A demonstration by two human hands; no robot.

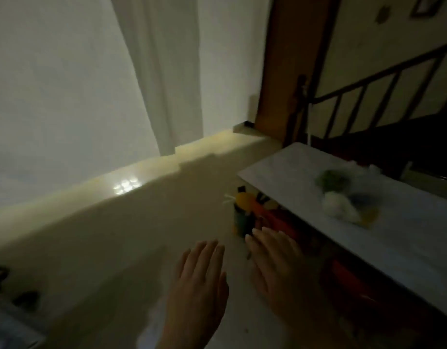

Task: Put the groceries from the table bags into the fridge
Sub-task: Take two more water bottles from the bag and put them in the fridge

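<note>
Both hands, left and right, hover flat, fingers straight, holding nothing.

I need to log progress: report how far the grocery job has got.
Done: nothing visibly; no fridge is in view. In hand: nothing, since the left hand and right hand are both open and empty, held out over the floor. Left: the blurred bag of groceries still lies on the table.
</note>
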